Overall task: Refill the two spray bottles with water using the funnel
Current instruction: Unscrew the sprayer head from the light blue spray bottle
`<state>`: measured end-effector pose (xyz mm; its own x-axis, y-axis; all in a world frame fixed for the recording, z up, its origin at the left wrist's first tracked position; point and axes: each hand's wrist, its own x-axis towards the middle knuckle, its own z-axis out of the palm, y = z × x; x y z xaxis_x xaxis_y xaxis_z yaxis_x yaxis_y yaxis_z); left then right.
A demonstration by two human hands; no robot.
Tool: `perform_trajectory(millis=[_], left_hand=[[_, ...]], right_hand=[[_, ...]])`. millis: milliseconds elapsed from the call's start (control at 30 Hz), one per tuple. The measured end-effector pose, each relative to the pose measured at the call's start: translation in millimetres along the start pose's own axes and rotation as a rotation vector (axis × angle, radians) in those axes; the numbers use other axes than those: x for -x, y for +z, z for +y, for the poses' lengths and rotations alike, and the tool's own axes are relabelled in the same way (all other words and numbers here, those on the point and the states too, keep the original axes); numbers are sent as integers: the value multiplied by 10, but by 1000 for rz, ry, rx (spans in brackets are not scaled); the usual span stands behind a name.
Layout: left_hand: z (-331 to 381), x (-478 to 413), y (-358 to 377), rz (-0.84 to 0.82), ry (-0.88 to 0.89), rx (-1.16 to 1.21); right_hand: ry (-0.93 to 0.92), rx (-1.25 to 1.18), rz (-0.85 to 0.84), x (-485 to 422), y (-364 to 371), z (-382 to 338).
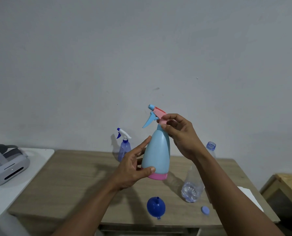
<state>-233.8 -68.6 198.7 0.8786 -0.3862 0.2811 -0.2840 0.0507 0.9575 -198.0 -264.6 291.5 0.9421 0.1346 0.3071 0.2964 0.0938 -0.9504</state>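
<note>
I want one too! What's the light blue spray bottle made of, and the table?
The light blue spray bottle is probably plastic: opaque, smooth, softly shiny. The table looks like wood or wood-print laminate: matte, with streaky grain.

Both forearms reach forward; the left hand (130, 169) grips the blue spray bottle (156, 150) low, the right hand (181, 135) pinches its top.
</note>
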Motion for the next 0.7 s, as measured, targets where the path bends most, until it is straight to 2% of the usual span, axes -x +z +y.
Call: perform_trajectory(millis=[133, 300, 500, 700], left_hand=[[-9, -14, -41, -3, -7, 1], [-21, -41, -61, -1, -19, -12], [-24, -45, -111, 7, -4, -14], [-23, -64, -85, 1, 11, -19]], right_hand=[[2, 13, 3, -15, 38, 9], [-54, 25, 94, -46, 114, 51], [-23, 30, 48, -79, 38, 44], [-74, 2, 71, -76, 106, 25]])
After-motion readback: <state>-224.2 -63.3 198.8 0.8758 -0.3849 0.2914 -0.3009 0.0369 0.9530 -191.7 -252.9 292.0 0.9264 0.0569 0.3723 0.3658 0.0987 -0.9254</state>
